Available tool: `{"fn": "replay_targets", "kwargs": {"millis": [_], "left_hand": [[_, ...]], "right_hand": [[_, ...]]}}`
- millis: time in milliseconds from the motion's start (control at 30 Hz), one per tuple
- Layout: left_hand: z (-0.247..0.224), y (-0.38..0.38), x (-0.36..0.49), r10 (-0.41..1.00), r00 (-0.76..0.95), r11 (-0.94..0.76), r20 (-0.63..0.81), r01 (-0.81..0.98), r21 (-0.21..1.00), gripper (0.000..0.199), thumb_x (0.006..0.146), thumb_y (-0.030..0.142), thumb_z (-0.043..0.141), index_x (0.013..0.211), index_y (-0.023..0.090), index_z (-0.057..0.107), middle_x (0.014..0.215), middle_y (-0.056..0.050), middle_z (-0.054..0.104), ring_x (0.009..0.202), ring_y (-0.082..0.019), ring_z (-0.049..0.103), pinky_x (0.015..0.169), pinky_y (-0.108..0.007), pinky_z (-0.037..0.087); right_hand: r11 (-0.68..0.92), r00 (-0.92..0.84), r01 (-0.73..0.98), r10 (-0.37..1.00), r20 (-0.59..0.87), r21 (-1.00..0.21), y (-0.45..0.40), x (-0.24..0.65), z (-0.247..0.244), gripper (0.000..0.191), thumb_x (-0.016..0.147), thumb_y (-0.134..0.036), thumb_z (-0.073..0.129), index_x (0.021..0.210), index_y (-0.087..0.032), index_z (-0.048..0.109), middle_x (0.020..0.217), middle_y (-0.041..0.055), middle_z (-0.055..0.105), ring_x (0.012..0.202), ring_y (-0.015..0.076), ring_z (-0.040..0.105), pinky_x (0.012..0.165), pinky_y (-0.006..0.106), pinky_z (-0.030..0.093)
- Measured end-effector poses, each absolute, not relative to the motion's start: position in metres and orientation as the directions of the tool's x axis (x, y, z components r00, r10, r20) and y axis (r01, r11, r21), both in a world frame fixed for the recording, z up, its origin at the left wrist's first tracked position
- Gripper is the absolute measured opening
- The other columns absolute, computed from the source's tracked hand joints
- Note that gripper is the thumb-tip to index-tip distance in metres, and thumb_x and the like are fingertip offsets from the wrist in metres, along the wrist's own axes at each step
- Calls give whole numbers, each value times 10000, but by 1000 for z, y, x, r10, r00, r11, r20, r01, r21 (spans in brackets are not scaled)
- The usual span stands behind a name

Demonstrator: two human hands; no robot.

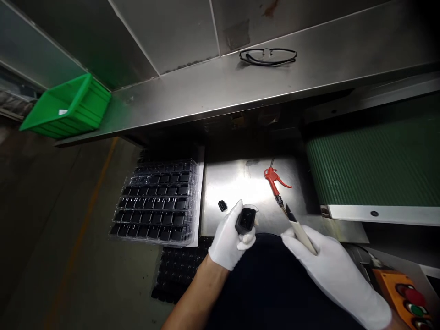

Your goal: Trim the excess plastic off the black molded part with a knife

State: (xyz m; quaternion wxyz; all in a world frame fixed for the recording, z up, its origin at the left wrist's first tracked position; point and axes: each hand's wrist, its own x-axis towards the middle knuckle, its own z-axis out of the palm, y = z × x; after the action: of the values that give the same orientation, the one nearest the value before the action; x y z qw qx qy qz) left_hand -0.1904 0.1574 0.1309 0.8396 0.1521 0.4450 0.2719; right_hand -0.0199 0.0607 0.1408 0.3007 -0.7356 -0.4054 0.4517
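Note:
In a white glove, my left hand (231, 236) is closed around a small black plastic housing (246, 219), its hollow end facing up toward me. My right hand (321, 256), also gloved, grips a utility knife (302, 236) with a pale handle, its dark blade pointing up and to the left. The blade is apart from the housing. A small black part (222, 205) lies on the metal table (237, 178) just left of my left hand. Beyond my right hand rests a red air blow gun (273, 178), its nozzle toward me.
Clear trays of black parts (154, 201) are stacked at left. A green bin (68, 107) and eyeglasses (268, 56) sit on the steel shelf (192, 94) above. A green conveyor belt (374, 160) runs at right, with an orange button box (402, 293) below it.

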Motion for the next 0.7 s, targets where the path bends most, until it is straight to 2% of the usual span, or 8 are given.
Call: {"fn": "replay_targets", "kwargs": {"millis": [67,167,300,433,500,567,633,700], "left_hand": [[140,157,-191,584,495,811,-643,-319,491,378,928,511,612,821,150,648,740,-15,618,352,-1,308,329,-196,76],[146,159,-192,542,559,838,-627,-303,454,400,945,509,585,831,129,642,738,-15,608,333,6,312,314,-187,80],[145,158,-192,524,606,843,-599,-267,468,446,956,535,561,815,119,635,705,-12,592,325,5,306,306,-180,111],[144,155,-191,523,570,837,-634,-202,509,461,967,579,527,886,145,659,561,21,531,327,-27,313,311,-174,125],[145,155,-191,531,534,823,-658,-141,550,466,961,594,529,921,153,673,476,46,463,328,-44,310,319,-176,141],[146,155,-191,552,501,798,-667,-83,597,463,955,598,532,932,160,679,441,58,436,326,-51,303,325,-179,158],[148,155,-191,562,480,777,-674,-29,628,466,955,604,525,919,164,676,438,59,446,324,-54,303,324,-182,172],[149,154,-190,557,484,770,-675,2,638,474,957,607,518,885,163,667,431,59,445,331,-57,306,324,-179,176]], "right_hand": [[-449,264,335,889,-374,-829,61,-19,146,286,878,-492,587,880,-236,714,614,-49,538,510,133,532,524,222,490],[-340,251,381,933,-258,-859,60,-18,155,244,894,-408,603,1028,-249,731,578,-84,491,480,104,516,542,168,511],[-122,72,423,992,-100,-898,61,-19,166,247,998,-273,600,1241,-284,643,584,-125,478,474,69,487,534,125,480],[76,-138,406,990,21,-911,69,-28,174,339,1043,-206,568,1373,-278,534,627,-131,484,503,70,480,550,185,442],[131,-191,418,980,54,-899,75,-33,174,282,1028,-177,564,1301,-249,565,664,-123,519,540,71,501,579,221,421],[123,-234,451,972,17,-884,80,-38,171,129,1040,-179,532,1120,-231,620,710,-105,563,595,77,536,587,252,394],[108,-270,495,962,-35,-862,84,-41,168,178,1072,-204,482,954,-217,614,745,-88,586,627,84,548,573,276,360],[124,-253,521,967,-14,-844,85,-41,165,254,1084,-233,477,846,-201,561,720,-81,574,600,85,527,551,285,329]]}}
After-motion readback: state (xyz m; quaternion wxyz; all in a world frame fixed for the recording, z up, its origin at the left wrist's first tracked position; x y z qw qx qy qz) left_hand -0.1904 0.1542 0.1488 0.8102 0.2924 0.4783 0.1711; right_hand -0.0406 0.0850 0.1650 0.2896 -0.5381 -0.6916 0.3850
